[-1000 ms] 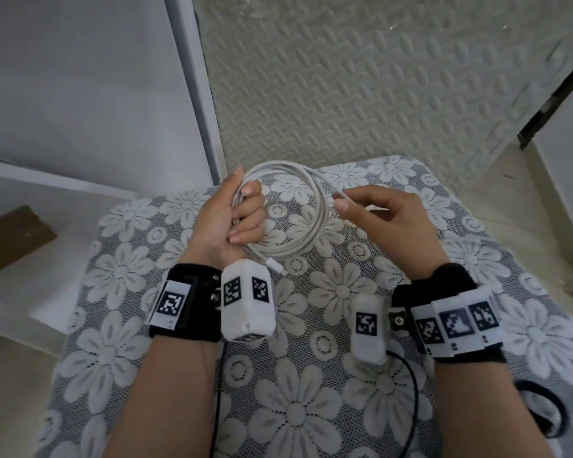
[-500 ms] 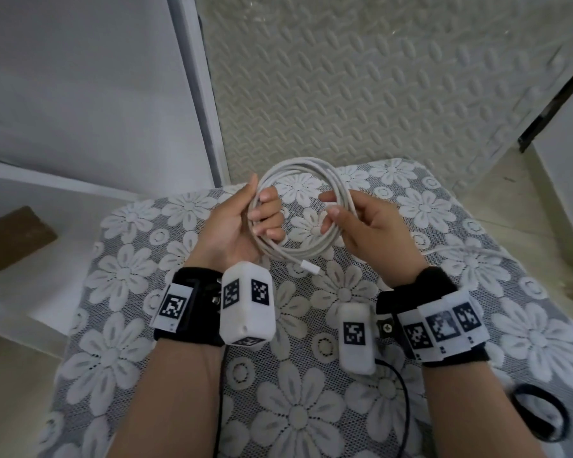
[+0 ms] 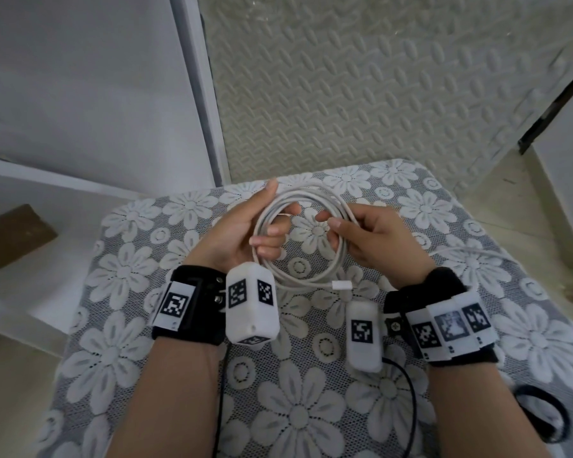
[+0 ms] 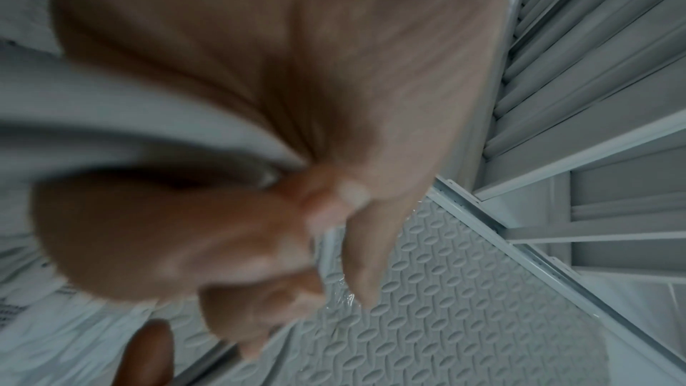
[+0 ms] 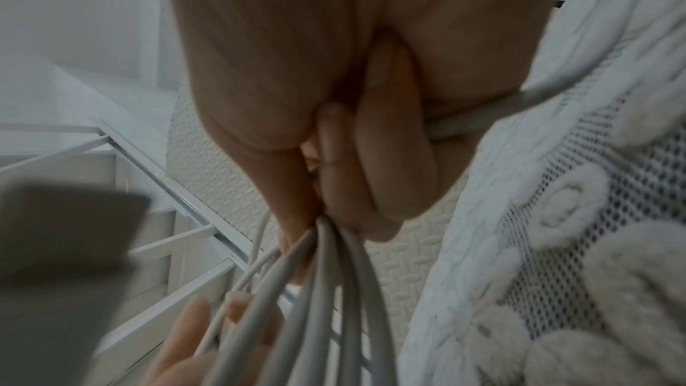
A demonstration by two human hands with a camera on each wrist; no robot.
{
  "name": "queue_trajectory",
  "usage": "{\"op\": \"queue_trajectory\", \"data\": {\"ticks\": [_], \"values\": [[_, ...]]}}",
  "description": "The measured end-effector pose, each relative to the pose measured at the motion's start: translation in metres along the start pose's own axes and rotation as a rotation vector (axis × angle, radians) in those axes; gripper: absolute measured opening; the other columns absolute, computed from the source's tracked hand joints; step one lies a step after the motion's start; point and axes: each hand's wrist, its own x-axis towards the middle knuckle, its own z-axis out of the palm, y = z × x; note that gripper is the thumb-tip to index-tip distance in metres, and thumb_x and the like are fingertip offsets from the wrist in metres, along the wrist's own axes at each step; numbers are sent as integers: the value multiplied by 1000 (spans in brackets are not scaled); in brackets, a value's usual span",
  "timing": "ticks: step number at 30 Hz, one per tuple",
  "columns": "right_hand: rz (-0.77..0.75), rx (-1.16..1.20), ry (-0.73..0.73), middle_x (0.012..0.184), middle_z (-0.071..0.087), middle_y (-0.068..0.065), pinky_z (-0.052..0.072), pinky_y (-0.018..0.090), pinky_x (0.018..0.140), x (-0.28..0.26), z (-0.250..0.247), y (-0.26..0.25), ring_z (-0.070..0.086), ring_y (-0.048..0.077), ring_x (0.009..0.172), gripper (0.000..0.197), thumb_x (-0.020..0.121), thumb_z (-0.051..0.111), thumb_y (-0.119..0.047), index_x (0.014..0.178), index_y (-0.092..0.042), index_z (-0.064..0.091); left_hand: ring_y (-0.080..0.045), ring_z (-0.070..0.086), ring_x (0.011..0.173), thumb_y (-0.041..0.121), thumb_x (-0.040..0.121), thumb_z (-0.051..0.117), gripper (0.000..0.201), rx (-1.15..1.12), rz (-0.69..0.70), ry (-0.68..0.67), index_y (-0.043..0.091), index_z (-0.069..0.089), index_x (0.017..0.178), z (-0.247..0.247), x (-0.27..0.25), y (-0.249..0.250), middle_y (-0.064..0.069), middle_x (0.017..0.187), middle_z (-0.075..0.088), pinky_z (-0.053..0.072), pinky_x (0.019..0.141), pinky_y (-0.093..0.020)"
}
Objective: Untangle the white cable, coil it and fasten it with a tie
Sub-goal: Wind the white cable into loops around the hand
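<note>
The white cable (image 3: 311, 196) is wound into a round coil of several loops, held above the flowered cloth between both hands. My left hand (image 3: 245, 233) curls its fingers round the coil's left side. My right hand (image 3: 371, 233) pinches the right side with thumb and fingers. In the right wrist view the cable strands (image 5: 319, 304) fan out from my right hand's fingers (image 5: 371, 181). The cable's connector (image 3: 341, 285) hangs at the bottom of the coil. One loose strand (image 3: 460, 251) trails away to the right. A black loop tie (image 3: 540, 414) lies at the lower right.
The table under the flowered lace cloth (image 3: 295, 408) fills the foreground. A white shelf with a brown block (image 3: 14, 236) stands to the left. A textured grey mat (image 3: 361, 94) covers the floor beyond. Black wires (image 3: 411, 391) run from my wrist cameras.
My right hand stopped feeding a strand and came in to grip the coil's right side. The coil has shifted a little right, and the connector end has swung rightward.
</note>
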Motion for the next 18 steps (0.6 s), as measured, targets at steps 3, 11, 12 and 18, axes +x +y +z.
{"op": "queue_trajectory", "data": {"ticks": [3,11,12,18], "values": [[16,-18,-31,60,56,5,28,8,37,0,-1,1,38,-1,34,16,95,50,-8,98,-6,66,2,26,28,45,87,42,45,60,-18,-38,3,59,89,0,0,-1,6,44,39,26,29,-12],[-32,-8,-13,60,56,5,29,8,38,0,0,0,40,0,34,17,94,52,-8,100,-3,67,1,18,30,38,89,44,30,163,27,34,12,49,76,1,7,-3,10,45,25,14,28,-11],[-43,0,-2,60,56,6,29,7,38,0,0,0,40,0,34,18,94,52,-8,102,1,66,2,18,30,38,89,44,30,151,33,38,12,47,75,2,8,-3,10,45,25,14,28,-11],[-96,-24,82,62,57,9,31,8,42,0,-5,1,39,0,38,21,92,57,-17,94,0,70,2,19,28,39,89,40,32,47,87,95,14,44,71,0,9,-2,10,42,26,11,28,-10]]}}
